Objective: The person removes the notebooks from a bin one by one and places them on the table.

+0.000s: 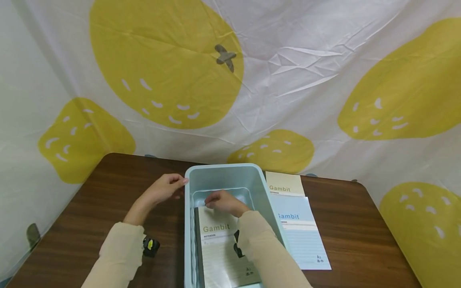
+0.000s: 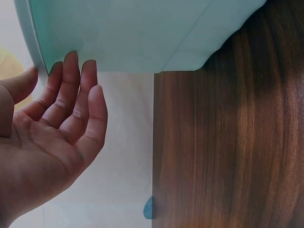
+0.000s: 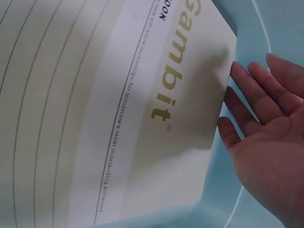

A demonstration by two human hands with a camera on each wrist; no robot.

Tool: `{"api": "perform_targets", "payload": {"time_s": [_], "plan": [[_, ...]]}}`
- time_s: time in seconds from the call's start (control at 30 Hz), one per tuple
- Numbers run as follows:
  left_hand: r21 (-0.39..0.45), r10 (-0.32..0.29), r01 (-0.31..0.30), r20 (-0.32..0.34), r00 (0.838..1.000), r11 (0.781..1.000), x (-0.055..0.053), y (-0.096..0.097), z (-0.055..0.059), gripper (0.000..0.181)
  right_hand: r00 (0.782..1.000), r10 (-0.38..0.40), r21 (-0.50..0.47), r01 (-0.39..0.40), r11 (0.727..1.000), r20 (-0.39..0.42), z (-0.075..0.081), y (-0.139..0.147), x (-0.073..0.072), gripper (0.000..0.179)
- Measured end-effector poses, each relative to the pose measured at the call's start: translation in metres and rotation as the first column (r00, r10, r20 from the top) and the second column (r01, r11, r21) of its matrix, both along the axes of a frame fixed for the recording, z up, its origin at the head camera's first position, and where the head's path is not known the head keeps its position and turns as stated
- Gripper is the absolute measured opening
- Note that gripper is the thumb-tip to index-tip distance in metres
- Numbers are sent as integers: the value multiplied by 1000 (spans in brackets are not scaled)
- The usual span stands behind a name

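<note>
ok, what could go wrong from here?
The right hand is at the edge of the cream notebook inside the bin; pushing might crease it.
The left hand is loosely bent at the bin's rim, so the bin could slide.
The bin hides part of the blue notebook; shifting might snag it.

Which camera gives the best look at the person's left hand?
Left wrist view: the left hand appears large, thumb and four fingers distinct. The head view shows it smaller, at the rim of the bin; the right wrist view lacks it.
</note>
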State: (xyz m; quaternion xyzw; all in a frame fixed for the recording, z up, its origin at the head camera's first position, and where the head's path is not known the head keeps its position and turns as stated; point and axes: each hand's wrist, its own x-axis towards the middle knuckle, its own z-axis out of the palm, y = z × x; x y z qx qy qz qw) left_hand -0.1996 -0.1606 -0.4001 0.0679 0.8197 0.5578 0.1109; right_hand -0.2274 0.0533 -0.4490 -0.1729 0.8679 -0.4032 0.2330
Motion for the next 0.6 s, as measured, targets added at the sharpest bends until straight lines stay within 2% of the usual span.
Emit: {"api": "perform_targets", "payload": {"time_s": [0.2,0.43,0.6], "plan": [[-1,1,-1,-7,1000,1000,0,0,0,29,999,-33,-49,34,998,20,8,4,-3,16],[-12,0,0,-4,1000,1000,0,0,-1,30,998,-38,-177,45,983,42,22,8,-6,19],[-20,0,0,0,1000,1000,0,0,0,31,997,-69,-184,76,980,45,30,9,-5,19]]}}
